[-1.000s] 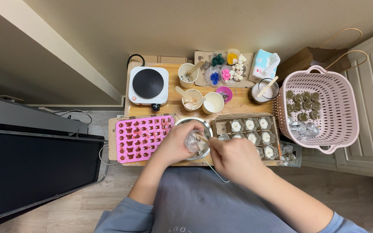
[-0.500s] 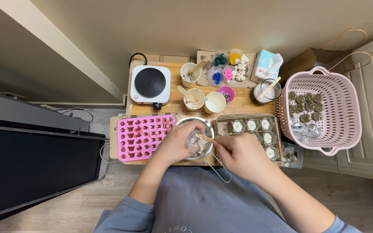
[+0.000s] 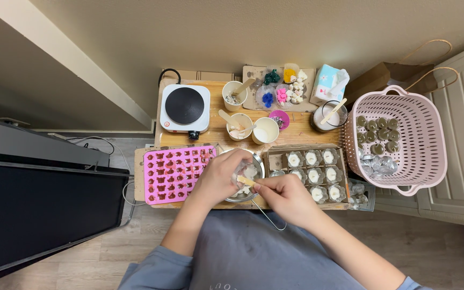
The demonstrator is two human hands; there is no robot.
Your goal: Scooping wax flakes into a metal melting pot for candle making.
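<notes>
Risk I see: left hand (image 3: 218,180) gripping metal bowl (image 3: 253,173), right hand (image 3: 285,196) pinching wooden stick (image 3: 245,181), wax could spill near the tabletop's front edge.

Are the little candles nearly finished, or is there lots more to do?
Partly. The cardboard tray already holds small cups filled with white wax. Right now the left hand steadies the metal bowl while the right hand works a wooden stick in it. The pink mould looks unfilled.

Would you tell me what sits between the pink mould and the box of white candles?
In the head view, a metal bowl sits between the pink mould and the candle box, with both hands over it.
</notes>
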